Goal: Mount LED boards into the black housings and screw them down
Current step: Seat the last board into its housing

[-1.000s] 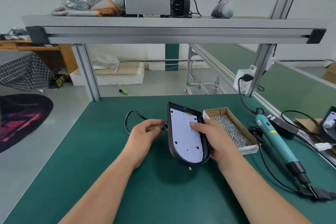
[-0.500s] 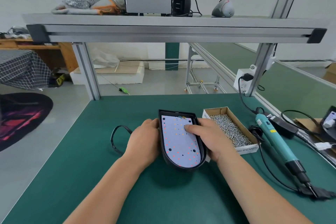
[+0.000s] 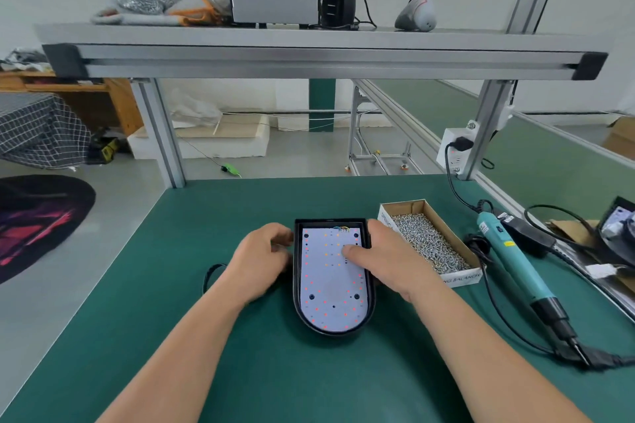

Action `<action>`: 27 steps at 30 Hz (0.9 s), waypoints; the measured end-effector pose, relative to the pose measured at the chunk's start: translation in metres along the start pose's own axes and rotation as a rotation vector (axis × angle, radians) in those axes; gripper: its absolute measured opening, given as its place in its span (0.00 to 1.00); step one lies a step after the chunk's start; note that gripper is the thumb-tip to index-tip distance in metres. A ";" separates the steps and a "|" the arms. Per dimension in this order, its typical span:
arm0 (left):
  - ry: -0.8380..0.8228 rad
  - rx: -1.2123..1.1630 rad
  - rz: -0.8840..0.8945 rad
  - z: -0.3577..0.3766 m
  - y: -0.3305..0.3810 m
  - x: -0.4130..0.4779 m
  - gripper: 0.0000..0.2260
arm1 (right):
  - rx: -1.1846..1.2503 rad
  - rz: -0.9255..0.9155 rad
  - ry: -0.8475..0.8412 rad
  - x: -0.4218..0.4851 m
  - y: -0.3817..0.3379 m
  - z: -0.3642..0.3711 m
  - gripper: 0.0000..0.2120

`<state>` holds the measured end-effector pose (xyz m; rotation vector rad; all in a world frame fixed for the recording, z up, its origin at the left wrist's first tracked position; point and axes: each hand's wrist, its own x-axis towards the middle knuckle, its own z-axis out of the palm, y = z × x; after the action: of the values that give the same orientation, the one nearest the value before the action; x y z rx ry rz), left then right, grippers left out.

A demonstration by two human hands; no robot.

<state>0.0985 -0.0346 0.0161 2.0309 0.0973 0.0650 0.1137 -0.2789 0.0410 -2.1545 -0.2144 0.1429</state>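
A black D-shaped housing [image 3: 298, 306] lies flat on the green table, open side up. Inside it sits a white LED board [image 3: 330, 292] dotted with red and orange LEDs. My right hand [image 3: 388, 261] grips the housing's right rim, its thumb pressing on the board near the top. My left hand [image 3: 261, 261] rests against the housing's left wall, fingers curled. A black cable [image 3: 209, 276] loops out to the left of the housing.
A cardboard box of screws [image 3: 429, 244] stands right of the housing. A teal electric screwdriver [image 3: 515, 264] lies further right with its cord. A power adapter [image 3: 529, 233] and other parts sit at the right edge. An aluminium shelf [image 3: 309, 55] spans overhead.
The housing was tilted on its edge and has been laid flat on the table. My left hand moved from the cable to the housing's left side.
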 end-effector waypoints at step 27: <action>0.040 0.223 0.157 0.026 0.025 -0.021 0.22 | -0.544 -0.084 0.515 -0.055 0.014 -0.131 0.12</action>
<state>0.0812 -0.0710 0.0270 2.2575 -0.0311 0.2013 0.0849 -0.4043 0.1034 -2.6240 -0.0419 -0.5770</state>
